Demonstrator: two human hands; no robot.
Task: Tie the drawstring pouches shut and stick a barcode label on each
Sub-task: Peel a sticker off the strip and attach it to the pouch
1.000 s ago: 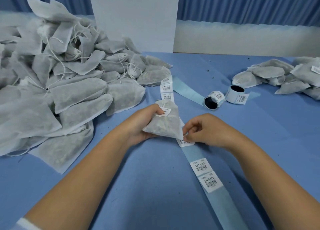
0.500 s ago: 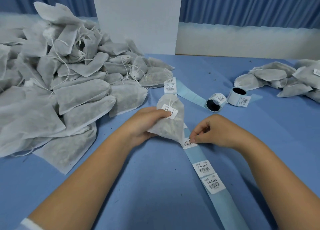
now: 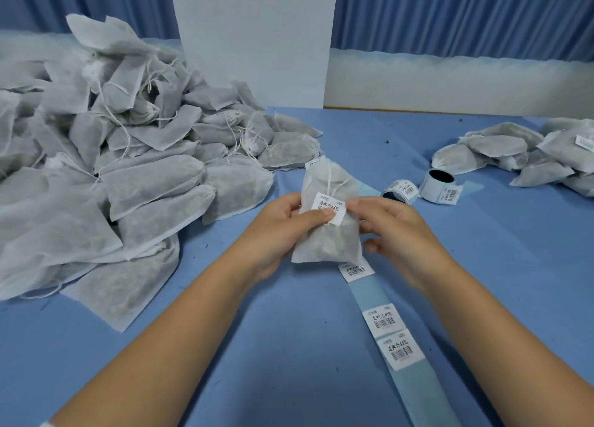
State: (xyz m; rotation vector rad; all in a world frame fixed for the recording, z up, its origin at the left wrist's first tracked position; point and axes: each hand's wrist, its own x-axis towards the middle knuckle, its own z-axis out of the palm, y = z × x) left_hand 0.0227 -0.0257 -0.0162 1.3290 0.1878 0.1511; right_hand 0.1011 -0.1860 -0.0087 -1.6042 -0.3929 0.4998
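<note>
We hold drawstring pouch upright above label strip: left hand grips side, thumb pressing barcode label; right hand grips opposite side.

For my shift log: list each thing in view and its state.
Held pouch: tied, labelled, off the table.
Left hand: gripping pouch, thumb on its label.
Right hand: gripping pouch.
Label strip: unrolled flat, three labels showing.
Label rolls: two, lying sideways.
</note>
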